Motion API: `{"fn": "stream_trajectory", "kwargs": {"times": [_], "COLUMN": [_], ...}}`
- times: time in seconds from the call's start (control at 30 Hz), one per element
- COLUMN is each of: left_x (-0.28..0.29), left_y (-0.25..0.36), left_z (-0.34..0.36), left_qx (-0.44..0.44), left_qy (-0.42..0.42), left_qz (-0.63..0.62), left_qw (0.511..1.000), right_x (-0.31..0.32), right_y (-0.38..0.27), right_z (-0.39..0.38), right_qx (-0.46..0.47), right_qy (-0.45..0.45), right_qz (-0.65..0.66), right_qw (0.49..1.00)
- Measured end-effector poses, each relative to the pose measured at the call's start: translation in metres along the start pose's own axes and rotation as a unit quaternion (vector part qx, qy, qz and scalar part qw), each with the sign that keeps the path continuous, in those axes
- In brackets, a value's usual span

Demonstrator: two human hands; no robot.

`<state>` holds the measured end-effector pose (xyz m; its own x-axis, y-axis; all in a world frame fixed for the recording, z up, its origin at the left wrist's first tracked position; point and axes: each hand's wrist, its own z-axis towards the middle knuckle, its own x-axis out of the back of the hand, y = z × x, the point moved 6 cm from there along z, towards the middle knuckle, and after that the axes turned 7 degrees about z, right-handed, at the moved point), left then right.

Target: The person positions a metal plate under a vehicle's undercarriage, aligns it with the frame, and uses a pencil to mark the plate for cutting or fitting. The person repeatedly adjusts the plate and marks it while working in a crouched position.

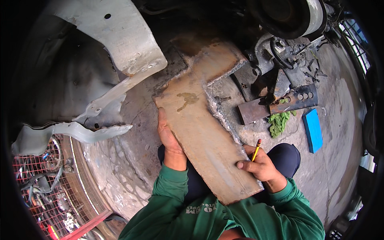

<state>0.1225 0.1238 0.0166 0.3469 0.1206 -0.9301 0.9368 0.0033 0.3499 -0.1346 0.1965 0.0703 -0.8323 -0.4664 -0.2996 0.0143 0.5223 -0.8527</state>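
Note:
A large, rough-cut metal plate (196, 124) with a stepped outline and ragged, scorched edges lies tilted above my lap. Its near end almost reaches my green shirt. My left hand (170, 138) grips the plate's left edge, thumb along the rim and the other fingers hidden beneath. On the opposite side, near the lower right edge, my right hand (260, 165) holds the plate with its thumb on top. A yellow pencil (256, 150) sticks up between the fingers of that same hand. A dark, branching stain marks the plate's upper part.
Bent grey sheet-metal vehicle parts (120, 44) hang at upper left. A red wire cage (60, 188) with assorted parts stands at lower left. Rightward on the concrete floor lie a perforated metal bar (294, 99), a green cloth (279, 123) and a blue box (313, 131).

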Motion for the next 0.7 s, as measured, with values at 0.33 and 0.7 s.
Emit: {"fn": "stream_trajectory", "kwargs": {"times": [0.33,0.7], "left_x": [-0.003,-0.007], "left_y": [0.001,0.000], "left_z": [-0.001,-0.004], "left_qx": [-0.007,0.003], "left_qy": [-0.008,-0.036], "left_qz": [0.003,-0.034], "left_qw": [1.000,0.999], "right_x": [-0.001,0.003], "right_y": [-0.006,-0.011], "right_z": [0.001,0.001], "right_qx": [0.041,0.061], "right_qy": [-0.022,-0.021], "right_qz": [-0.058,-0.119], "right_qw": [0.997,0.991]}}
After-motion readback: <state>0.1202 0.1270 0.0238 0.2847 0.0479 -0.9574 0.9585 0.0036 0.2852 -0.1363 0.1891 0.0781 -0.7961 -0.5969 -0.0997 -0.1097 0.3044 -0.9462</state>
